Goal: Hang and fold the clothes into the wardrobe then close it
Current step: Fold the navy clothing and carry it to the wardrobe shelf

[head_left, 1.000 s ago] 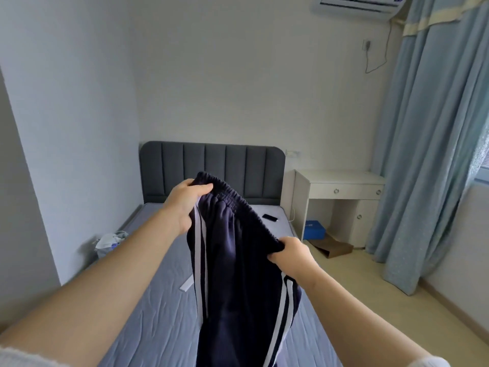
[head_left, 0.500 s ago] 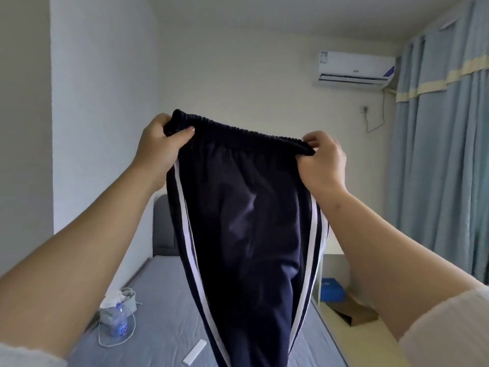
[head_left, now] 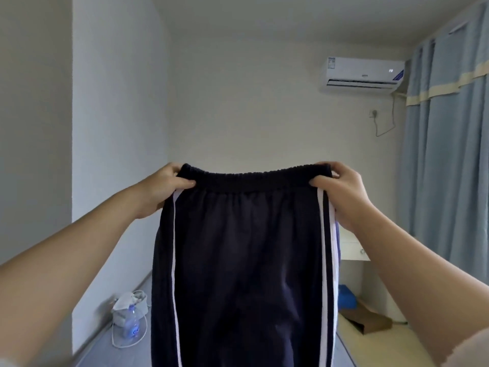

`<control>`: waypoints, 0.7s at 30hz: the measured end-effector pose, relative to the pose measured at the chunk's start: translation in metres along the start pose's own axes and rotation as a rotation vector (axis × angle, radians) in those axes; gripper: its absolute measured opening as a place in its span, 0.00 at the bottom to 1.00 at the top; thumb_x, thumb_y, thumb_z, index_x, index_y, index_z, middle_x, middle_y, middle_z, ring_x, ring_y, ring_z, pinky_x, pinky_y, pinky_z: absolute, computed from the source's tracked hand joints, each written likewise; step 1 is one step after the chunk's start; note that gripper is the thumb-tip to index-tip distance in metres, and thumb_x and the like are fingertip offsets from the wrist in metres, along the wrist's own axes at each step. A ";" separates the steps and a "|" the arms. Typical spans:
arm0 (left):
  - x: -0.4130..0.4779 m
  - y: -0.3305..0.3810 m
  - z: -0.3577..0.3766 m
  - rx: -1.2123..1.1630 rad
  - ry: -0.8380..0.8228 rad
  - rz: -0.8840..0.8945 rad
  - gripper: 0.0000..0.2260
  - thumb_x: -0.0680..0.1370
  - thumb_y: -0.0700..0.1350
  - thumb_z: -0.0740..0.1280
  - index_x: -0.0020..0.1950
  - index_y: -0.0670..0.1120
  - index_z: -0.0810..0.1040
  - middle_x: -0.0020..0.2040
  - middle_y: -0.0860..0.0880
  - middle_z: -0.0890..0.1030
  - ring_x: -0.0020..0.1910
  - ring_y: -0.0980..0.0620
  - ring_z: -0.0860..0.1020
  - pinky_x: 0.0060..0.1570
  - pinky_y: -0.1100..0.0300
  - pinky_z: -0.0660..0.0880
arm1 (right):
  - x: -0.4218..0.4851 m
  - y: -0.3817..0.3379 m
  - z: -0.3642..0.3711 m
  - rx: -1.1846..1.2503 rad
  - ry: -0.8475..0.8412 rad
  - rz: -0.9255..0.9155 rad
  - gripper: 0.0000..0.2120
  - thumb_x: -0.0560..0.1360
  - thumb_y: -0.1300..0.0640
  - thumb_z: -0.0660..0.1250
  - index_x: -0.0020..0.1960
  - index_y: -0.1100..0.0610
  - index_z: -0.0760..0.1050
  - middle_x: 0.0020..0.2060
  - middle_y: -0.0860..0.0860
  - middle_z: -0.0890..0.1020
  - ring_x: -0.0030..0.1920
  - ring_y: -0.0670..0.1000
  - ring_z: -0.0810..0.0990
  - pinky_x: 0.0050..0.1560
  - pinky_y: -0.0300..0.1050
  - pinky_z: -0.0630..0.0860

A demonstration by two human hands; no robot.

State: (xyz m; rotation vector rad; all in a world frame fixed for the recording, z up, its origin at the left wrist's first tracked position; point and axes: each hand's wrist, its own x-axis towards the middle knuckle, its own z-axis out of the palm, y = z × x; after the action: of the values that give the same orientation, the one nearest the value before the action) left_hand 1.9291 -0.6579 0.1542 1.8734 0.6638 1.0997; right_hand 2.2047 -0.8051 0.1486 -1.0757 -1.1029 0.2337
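We hold a pair of dark navy fabric track trousers with white side stripes [head_left: 246, 260] up in front of us at chest height, the gathered elastic waistband stretched flat and level between our two hands. Our left hand [head_left: 158, 190] pinches the left corner of the waistband, thumb on the near face and fingers curled behind the cloth. Our right hand [head_left: 341, 193] grips the right corner the same way, thumb pressed along the front just above the white stripe. The trousers hang straight down from the band and run out of the bottom edge of the view, covering most of what lies behind them.

Behind, a white wall-mounted air conditioner [head_left: 363, 74] sits high on the far wall, next to long pale blue curtains [head_left: 447, 168] on the right. To the lower left, a clear plastic water bottle with a blue label [head_left: 132, 323] stands near the wall beside a crumpled white bag [head_left: 127, 304]. To the lower right, a flat brown cardboard piece [head_left: 367, 320] lies on the floor by a blue box [head_left: 346, 298]
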 end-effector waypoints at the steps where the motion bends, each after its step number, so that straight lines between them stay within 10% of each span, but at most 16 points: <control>1: -0.001 -0.001 0.000 -0.002 -0.054 -0.042 0.05 0.75 0.37 0.66 0.48 0.46 0.76 0.41 0.49 0.84 0.38 0.56 0.83 0.33 0.65 0.77 | 0.001 -0.002 0.000 0.062 -0.007 0.035 0.10 0.69 0.68 0.67 0.41 0.55 0.80 0.32 0.50 0.84 0.32 0.48 0.83 0.32 0.40 0.79; 10: -0.003 0.015 -0.018 -0.138 -0.182 -0.178 0.08 0.65 0.41 0.68 0.40 0.42 0.86 0.43 0.43 0.85 0.39 0.49 0.84 0.34 0.59 0.80 | 0.012 -0.010 0.002 0.127 -0.248 0.310 0.11 0.74 0.63 0.58 0.39 0.53 0.76 0.28 0.50 0.80 0.27 0.49 0.80 0.30 0.41 0.78; 17: 0.002 0.061 -0.029 -0.292 -0.141 0.018 0.10 0.67 0.46 0.65 0.34 0.47 0.86 0.37 0.49 0.85 0.34 0.54 0.83 0.30 0.62 0.78 | 0.036 -0.046 0.004 0.566 -0.375 0.153 0.08 0.73 0.54 0.64 0.51 0.54 0.78 0.42 0.52 0.85 0.40 0.52 0.84 0.40 0.46 0.81; 21: 0.013 0.047 -0.024 -0.276 -0.144 -0.179 0.13 0.70 0.49 0.65 0.36 0.44 0.86 0.38 0.47 0.85 0.34 0.52 0.83 0.31 0.60 0.80 | 0.044 -0.038 0.006 0.362 -0.402 0.362 0.19 0.64 0.43 0.69 0.44 0.58 0.83 0.40 0.54 0.85 0.37 0.52 0.85 0.35 0.46 0.81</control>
State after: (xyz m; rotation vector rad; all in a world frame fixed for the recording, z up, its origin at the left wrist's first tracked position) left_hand 1.9153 -0.6620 0.2071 1.6068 0.5550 0.8839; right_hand 2.2089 -0.7930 0.2059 -0.9134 -1.1542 0.9354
